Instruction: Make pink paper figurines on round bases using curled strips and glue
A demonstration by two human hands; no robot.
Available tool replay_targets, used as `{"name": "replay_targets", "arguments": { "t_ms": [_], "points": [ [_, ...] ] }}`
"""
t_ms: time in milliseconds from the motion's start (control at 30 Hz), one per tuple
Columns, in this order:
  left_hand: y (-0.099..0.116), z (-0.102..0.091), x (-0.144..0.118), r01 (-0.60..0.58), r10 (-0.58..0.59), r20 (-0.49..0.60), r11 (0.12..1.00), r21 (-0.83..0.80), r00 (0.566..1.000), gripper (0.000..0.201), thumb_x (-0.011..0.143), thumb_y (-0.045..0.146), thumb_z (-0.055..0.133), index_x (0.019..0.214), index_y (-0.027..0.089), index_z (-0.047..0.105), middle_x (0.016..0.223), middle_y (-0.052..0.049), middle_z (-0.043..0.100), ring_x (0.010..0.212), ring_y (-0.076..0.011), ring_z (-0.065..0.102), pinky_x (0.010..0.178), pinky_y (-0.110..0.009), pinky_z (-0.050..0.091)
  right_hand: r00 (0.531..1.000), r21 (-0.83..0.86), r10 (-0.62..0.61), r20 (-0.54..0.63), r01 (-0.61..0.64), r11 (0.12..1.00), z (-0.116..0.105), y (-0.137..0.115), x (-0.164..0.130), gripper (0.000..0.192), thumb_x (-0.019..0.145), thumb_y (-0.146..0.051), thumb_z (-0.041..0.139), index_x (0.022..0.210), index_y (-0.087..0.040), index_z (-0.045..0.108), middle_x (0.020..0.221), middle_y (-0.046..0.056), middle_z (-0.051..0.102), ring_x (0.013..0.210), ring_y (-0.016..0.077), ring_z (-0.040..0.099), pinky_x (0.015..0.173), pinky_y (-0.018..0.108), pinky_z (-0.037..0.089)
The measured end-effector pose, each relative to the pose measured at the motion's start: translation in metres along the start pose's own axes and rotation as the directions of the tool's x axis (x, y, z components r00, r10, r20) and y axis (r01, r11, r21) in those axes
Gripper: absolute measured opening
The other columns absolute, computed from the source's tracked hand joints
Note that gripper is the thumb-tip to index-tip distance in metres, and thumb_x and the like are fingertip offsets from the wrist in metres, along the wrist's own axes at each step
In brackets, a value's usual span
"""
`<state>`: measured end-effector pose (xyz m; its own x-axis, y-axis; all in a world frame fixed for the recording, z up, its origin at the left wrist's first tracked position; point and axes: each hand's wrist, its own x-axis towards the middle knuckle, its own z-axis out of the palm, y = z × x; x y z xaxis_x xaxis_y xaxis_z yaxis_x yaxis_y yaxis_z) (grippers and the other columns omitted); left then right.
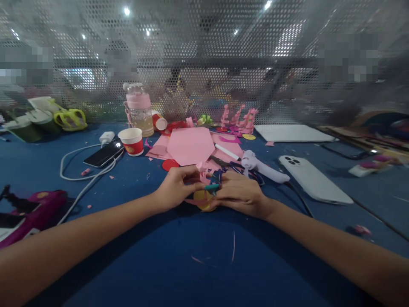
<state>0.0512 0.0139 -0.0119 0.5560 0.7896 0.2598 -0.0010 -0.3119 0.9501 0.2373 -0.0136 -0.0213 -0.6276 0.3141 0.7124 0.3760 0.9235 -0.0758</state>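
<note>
My left hand [178, 187] is closed in a pinch at a curled pink paper strip [202, 168], which stands up between my hands. A narrow teal piece [211, 186] shows at the tip of my left thumb; I cannot tell if it is a fingernail. Facing it, my right hand [241, 192] has its fingers bent together at the same spot, and its grip is partly hidden. Below the fingertips lies a round yellow paper disc [204, 200], partly covered. Just behind the hands are dark-handled scissors [234, 166] and a red disc [170, 164].
Pink paper sheets [191, 146], a white glue gun [266, 168] with its cable and a white phone [315, 179] surround the work spot. Farther off stand a paper cup [132, 143], a bottle [139, 111] and curled pink strips [249, 121]. A black phone [104, 154] lies left.
</note>
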Motion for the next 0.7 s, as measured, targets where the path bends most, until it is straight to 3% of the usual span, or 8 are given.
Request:
{"name": "replay_targets", "arguments": {
  "t_ms": [267,400,700],
  "points": [
    [0.0013,0.0022,-0.0002,0.048,-0.048,-0.014,0.999,-0.002,0.999,0.011,0.061,0.023,0.066,0.063,0.014,0.061,0.065,-0.003,0.060,0.068,-0.0162,0.058,0.072,-0.030,0.049,0.996,-0.003,0.086,0.003,-0.086,0.996,0.0002,-0.0016,-0.0030,0.019,0.080,-0.030,0.053,0.066,-0.023,0.063,0.054,-0.001,0.058,0.053,0.0123,0.047,0.053,0.026,0.040],
    [0.0020,0.0026,-0.0001,0.035,-0.035,-0.028,0.999,0.022,0.999,0.012,0.059,0.022,0.069,0.066,0.015,0.063,0.064,-0.003,0.061,0.072,-0.0171,0.058,0.071,-0.030,0.049,0.971,0.072,0.233,0.045,-0.236,0.969,-0.0009,-0.0031,-0.0011,0.027,0.080,-0.041,0.052,0.062,-0.025,0.063,0.050,-0.001,0.055,0.053,0.0124,0.049,0.052,0.026,0.040],
    [0.0023,0.0013,0.0057,0.056,-0.064,-0.108,0.996,-0.073,0.992,0.013,0.059,0.019,0.068,0.067,0.014,0.060,0.068,-0.001,0.063,0.067,-0.0126,0.058,0.068,-0.025,0.048,0.923,0.157,0.380,-0.054,-0.368,0.917,0.0003,-0.0020,0.0023,0.028,0.076,-0.042,0.056,0.060,-0.019,0.055,0.052,-0.002,0.049,0.048,0.0097,0.043,0.045,0.024,0.035]
  ]
}}
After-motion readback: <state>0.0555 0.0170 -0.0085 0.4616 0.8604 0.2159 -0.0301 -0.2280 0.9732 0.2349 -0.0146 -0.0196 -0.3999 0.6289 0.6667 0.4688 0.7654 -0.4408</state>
